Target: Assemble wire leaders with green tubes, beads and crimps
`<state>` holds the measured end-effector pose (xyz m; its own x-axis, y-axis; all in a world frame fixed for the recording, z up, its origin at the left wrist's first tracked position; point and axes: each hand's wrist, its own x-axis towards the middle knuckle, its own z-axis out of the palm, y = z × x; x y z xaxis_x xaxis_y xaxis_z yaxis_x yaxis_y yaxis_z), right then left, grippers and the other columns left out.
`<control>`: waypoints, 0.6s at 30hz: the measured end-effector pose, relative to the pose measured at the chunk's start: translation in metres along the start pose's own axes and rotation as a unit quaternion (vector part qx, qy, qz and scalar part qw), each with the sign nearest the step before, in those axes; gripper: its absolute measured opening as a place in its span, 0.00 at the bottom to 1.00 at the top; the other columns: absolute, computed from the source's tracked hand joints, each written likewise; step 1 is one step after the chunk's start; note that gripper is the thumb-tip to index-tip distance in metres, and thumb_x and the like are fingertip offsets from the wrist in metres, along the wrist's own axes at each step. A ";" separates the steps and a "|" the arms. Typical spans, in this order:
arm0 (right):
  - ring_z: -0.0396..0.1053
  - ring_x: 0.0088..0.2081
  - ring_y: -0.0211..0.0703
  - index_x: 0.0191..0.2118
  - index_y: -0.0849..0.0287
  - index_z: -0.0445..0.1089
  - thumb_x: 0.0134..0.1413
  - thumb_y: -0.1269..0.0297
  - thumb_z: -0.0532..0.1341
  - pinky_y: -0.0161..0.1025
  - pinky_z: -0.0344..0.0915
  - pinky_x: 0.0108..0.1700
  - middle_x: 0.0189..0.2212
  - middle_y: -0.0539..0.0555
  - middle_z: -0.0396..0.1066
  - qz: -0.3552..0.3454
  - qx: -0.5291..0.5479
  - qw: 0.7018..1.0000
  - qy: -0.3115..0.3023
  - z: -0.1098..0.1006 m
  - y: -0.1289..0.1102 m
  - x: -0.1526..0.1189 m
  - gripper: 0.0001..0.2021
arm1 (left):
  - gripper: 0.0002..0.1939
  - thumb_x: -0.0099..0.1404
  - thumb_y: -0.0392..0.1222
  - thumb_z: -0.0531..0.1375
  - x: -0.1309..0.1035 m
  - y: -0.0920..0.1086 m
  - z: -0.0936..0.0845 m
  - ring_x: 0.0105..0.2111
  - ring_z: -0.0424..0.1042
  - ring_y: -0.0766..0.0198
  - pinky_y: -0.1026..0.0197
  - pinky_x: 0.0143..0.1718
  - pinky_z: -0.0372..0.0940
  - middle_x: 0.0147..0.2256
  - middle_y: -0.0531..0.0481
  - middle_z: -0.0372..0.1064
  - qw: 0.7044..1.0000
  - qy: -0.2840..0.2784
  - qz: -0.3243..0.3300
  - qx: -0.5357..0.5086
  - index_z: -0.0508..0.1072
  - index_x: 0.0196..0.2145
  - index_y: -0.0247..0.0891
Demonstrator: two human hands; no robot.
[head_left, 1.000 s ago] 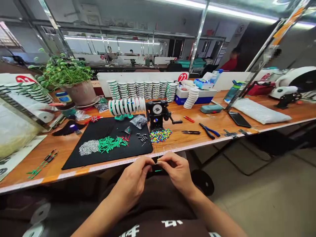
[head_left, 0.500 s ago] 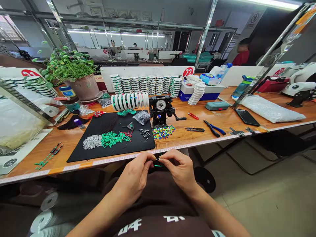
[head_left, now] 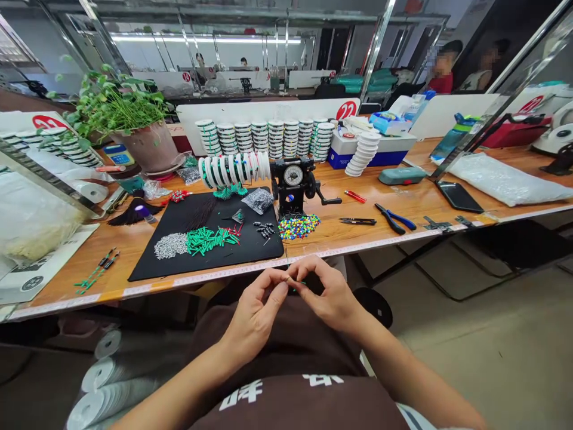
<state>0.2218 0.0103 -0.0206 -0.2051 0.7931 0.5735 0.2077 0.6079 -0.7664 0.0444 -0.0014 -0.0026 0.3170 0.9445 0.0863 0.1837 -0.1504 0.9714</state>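
My left hand [head_left: 259, 307] and my right hand [head_left: 329, 295] meet fingertip to fingertip just in front of the table edge, above my lap. Both are closed in a pinch on a thin thread [head_left: 287, 258], which rises from the fingertips toward the table edge. A small green piece [head_left: 303, 283] peeks out by the right fingers; most of it is hidden. On the black mat [head_left: 242, 258] beyond lie green tubes [head_left: 208, 240], silver beads [head_left: 171, 246] and black pieces [head_left: 264, 229]. Multicoloured beads [head_left: 298, 227] are heaped right of the mat.
A hand-cranked winder [head_left: 293, 179] holds a row of white spools [head_left: 233, 169]. Stacked spools [head_left: 275, 138] line the divider. To the right lie thread snips [head_left: 357, 221], pliers [head_left: 394, 219], a red tool [head_left: 355, 196] and a phone [head_left: 460, 196]. A potted plant [head_left: 145, 146] stands left.
My fingertips have drawn closer together, now touching and covering most of the green piece. The view has tilted down slightly, so the table sits higher.
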 end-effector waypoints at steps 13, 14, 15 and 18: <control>0.76 0.37 0.40 0.37 0.56 0.69 0.56 0.69 0.68 0.38 0.74 0.41 0.35 0.51 0.75 0.202 0.221 0.938 0.176 0.069 0.007 -0.036 0.07 | 0.06 0.70 0.33 0.59 -0.033 -0.039 -0.004 0.41 0.73 0.67 0.64 0.42 0.73 0.50 0.50 0.60 0.987 0.129 0.059 0.079 0.73 0.41 0.43; 0.76 0.37 0.40 0.37 0.56 0.69 0.56 0.69 0.68 0.38 0.74 0.41 0.35 0.51 0.75 0.200 0.227 0.935 0.183 0.071 0.006 -0.036 0.07 | 0.07 0.70 0.33 0.59 -0.035 -0.040 -0.002 0.41 0.73 0.67 0.64 0.41 0.73 0.52 0.49 0.59 0.984 0.139 0.066 0.093 0.74 0.41 0.44; 0.76 0.37 0.40 0.37 0.56 0.68 0.56 0.69 0.69 0.38 0.74 0.41 0.35 0.51 0.76 0.197 0.230 0.934 0.190 0.072 0.005 -0.035 0.08 | 0.08 0.70 0.32 0.60 -0.036 -0.041 -0.002 0.41 0.73 0.67 0.65 0.40 0.72 0.53 0.49 0.59 0.980 0.146 0.074 0.109 0.74 0.41 0.44; 0.76 0.36 0.40 0.36 0.56 0.68 0.56 0.71 0.69 0.38 0.74 0.41 0.33 0.50 0.76 0.184 0.237 0.933 0.198 0.073 0.002 -0.034 0.08 | 0.10 0.69 0.30 0.60 -0.039 -0.044 0.000 0.43 0.71 0.65 0.65 0.39 0.71 0.49 0.50 0.62 0.972 0.154 0.109 0.141 0.73 0.42 0.44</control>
<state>0.1592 -0.0184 -0.0631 0.1853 0.9537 0.2368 -0.2719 0.2813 -0.9203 0.0239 -0.0319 -0.0488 0.0910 0.9171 0.3881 0.4054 -0.3901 0.8268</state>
